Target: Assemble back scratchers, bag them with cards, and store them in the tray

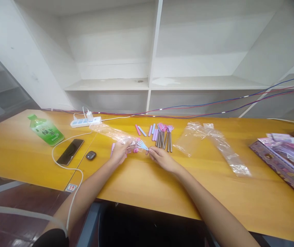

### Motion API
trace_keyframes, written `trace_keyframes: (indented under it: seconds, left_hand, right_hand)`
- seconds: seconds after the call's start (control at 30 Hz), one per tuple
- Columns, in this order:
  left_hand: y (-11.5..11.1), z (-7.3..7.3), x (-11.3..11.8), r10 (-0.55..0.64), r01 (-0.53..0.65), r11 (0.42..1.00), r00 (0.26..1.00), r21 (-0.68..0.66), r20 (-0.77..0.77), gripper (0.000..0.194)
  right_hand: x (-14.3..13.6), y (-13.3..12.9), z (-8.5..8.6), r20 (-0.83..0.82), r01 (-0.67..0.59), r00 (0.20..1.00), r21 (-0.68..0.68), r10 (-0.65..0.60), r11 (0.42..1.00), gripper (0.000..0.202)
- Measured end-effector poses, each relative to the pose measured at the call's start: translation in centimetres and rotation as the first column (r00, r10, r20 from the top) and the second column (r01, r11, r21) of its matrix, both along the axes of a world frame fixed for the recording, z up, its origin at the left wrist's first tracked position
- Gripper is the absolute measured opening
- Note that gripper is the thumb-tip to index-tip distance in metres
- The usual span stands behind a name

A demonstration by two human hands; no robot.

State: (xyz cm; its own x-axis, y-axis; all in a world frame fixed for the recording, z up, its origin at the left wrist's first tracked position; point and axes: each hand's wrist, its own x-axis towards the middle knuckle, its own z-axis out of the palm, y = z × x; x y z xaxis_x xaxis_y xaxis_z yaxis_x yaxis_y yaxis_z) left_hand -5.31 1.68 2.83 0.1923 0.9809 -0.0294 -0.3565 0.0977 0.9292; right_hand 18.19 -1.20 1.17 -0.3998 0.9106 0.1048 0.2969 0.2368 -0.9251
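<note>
My left hand (pixel 120 153) is closed on a long clear plastic bag (pixel 111 131), which stretches away to the back left. Between my hands is a light blue back scratcher head (pixel 142 145), shaped like a small claw. My right hand (pixel 161 158) pinches its narrow end. Whether the claw sits inside the bag or just against it, I cannot tell. Small pink pieces (pixel 136 150) show beside my left fingers, partly hidden. Just behind my right hand lie several back scratchers (pixel 169 139) with metal rods and pink or purple claws. Short coloured tubes (pixel 154 133) lie next to them.
Clear plastic wrappers (pixel 190 137) lie right of centre. A patterned box (pixel 278 164) with packets stands far right. On the left are a green bottle (pixel 46 130), a phone (pixel 70 152), a black earbud case (pixel 90 155), a power strip (pixel 85 121) and a white cable (pixel 54 156).
</note>
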Motion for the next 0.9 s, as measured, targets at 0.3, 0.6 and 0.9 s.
trace_keyframes:
  seconds: [0.3,0.6,0.9]
  left_hand:
    - [-0.1,-0.1,-0.1,-0.048,0.047,0.998,0.999,0.031,0.023,0.044]
    - [-0.7,-0.7,0.6,-0.151,0.151,0.989,0.987,0.008,0.06,0.048]
    - [-0.3,-1.3,0.9,0.043,-0.044,0.998,0.998,0.039,0.04,0.047]
  right_hand:
    - [-0.2,-0.4,0.6,0.001,0.001,1.0,-0.012,-0.001,1.0,0.051]
    - [-0.7,-0.7,0.7,0.001,0.049,0.999,-0.045,-0.049,0.998,0.039]
    - [-0.4,-0.3,0.0,0.092,0.086,0.992,0.057,-0.091,0.995,0.033]
